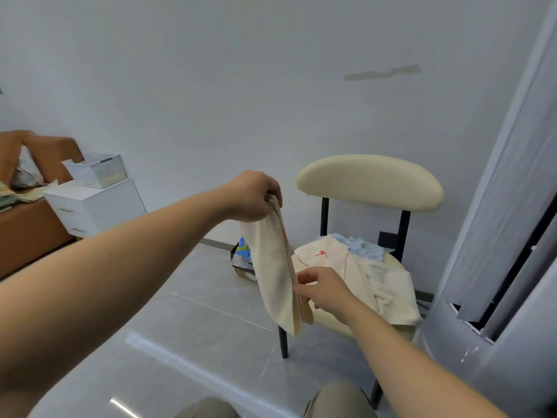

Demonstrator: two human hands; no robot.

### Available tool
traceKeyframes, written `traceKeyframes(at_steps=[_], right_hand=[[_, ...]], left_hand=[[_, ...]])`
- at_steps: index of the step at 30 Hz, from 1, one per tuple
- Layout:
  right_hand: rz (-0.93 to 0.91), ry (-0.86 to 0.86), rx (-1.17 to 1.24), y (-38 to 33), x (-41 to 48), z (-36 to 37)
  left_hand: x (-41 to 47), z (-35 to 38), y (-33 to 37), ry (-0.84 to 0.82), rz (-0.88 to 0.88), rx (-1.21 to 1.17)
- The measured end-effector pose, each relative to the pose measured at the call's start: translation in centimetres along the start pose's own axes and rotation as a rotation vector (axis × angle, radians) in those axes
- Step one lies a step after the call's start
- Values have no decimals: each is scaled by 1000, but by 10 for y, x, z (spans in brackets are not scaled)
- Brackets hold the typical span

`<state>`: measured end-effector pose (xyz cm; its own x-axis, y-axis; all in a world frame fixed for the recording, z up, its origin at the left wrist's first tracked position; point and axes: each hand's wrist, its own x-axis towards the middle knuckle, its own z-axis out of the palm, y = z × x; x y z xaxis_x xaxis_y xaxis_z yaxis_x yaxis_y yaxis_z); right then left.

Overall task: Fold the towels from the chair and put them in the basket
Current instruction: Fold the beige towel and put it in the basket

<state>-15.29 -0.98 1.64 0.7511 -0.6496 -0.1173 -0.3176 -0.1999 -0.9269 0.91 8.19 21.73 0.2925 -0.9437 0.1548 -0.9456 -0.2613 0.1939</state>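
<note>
Mid-fold beside cream padded chair (pixel 370 182): left hand (pixel 253 197) grips hanging cream terry towel (pixel 275 267) at top, right hand (pixel 324 286) pinches lower edge. Next, likely: raise bottom to top.

Illegible red marking (pixel 322 254) on towel (pixel 361 276)

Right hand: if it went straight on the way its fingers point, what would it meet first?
The hanging towel: the right hand seems to pinch its near edge with its fingertips. Depth beyond the towel is unclear.
</note>
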Motion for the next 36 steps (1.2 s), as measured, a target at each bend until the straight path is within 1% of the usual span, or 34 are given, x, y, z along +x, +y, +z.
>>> traceKeyframes(at_steps=[3,6,12,16,25,28,30,34,36], right_hand=[[8,-23,-69,8,-2,9],[43,-18,-73,19,-3,20],[68,146,-138,36,-4,31],[107,173,-135,46,-2,33],[163,137,-179,63,-1,26],[172,109,-197,59,3,15],[183,119,-202,53,6,1],[204,136,-160,32,13,-42],[169,132,-137,15,13,-66]], left_hand=[[1,-3,-2,10,-11,4],[3,-5,-4,31,-14,-1],[6,-8,-8,67,-22,-30],[8,-10,-11,79,-27,-35],[9,-13,-19,80,-75,-57],[9,-12,-29,68,-136,-82],[8,-11,-42,69,-207,-125],[2,-4,-76,89,-424,-412],[-6,1,-92,80,-510,-466]])
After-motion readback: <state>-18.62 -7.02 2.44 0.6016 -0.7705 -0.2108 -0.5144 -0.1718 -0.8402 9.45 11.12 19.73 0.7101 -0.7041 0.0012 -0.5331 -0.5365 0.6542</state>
